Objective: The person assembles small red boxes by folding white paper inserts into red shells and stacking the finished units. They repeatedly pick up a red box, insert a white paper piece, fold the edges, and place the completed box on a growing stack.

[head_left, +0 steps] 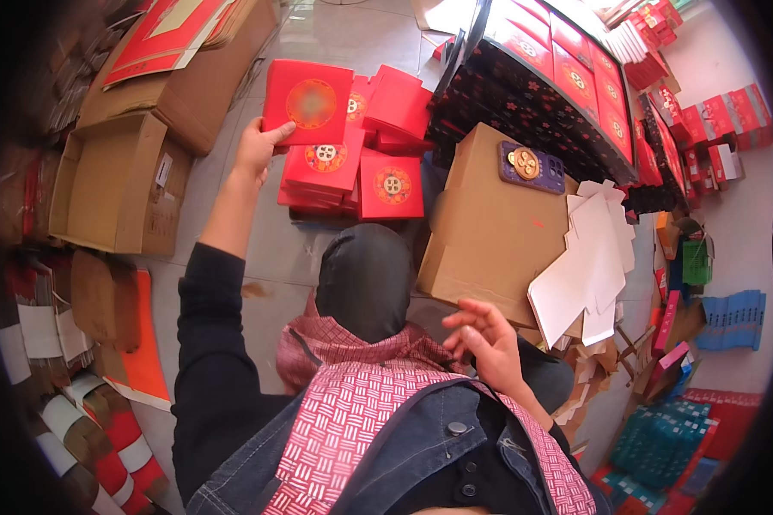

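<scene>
My left hand [258, 153] is closed on the lower left edge of a flat red square box [279, 86], with the thumb on top. A round gold-and-orange emblem, blurred, sits in the box's middle. It is held over stacks of similar red boxes [391, 204] on the floor. Some of those lie tilted against each other. My right hand [489, 348] hovers over my lap near the cardboard box [498, 223], its fingers loosely bent, apart and holding nothing.
On the cardboard box lie a dark phone [511, 173] with a round gold ornament and white die-cut card sheets [575, 257]. A black patterned carton [489, 86] filled with red boxes stands behind. An open brown carton [99, 193] is at the left, bundled stacks [120, 429] below it.
</scene>
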`<state>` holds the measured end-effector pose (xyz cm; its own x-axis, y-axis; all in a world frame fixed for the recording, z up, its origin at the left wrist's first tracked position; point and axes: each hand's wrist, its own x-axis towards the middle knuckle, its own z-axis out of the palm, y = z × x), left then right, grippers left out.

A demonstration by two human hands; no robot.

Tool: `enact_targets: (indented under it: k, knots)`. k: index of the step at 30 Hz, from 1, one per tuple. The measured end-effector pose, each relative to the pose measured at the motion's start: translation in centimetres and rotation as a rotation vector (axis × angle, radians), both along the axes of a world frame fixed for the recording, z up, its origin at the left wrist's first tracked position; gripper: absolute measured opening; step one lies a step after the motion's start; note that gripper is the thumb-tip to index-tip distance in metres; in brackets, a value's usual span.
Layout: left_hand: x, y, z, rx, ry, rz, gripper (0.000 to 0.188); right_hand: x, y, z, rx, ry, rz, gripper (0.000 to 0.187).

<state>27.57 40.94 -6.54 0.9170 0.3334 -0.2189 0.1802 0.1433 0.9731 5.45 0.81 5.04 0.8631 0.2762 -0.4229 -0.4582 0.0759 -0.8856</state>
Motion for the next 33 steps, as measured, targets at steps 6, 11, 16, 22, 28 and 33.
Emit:
enact_targets:
  k: [6, 11, 16, 22, 28, 33]
  knots:
    - [8.9, 1.2, -4.6, 0.043, 0.152, 0.023, 0.026, 0.9, -0.8, -0.3, -0.036, 0.039, -0.061, 0.035]
    - [14.3, 1.0, -6.3, 0.079, 0.476, -0.240, 0.030, 2.0, -1.1, -1.0, -0.026, 0.038, -0.101, 0.034]
    - [16.1, 1.1, -6.6, 0.470, 0.668, -0.493, 0.060, 3.3, -1.1, -1.6, -0.011, 0.050, -0.105, 0.033]
    - [17.1, 1.2, -6.7, 0.575, 0.701, -0.579, 0.084, 3.8, -0.7, -1.6, -0.013, 0.096, -0.065, 0.033]
    - [15.2, 1.0, -7.2, 0.676, 0.374, -0.317, 0.082, 2.5, -4.5, 0.5, -0.200, -0.076, -0.188, 0.026]
    - [13.0, 0.4, -6.8, 0.668, -0.154, -0.048, 0.071, -0.4, -12.3, 1.4, -1.434, -0.728, -0.050, 0.066]
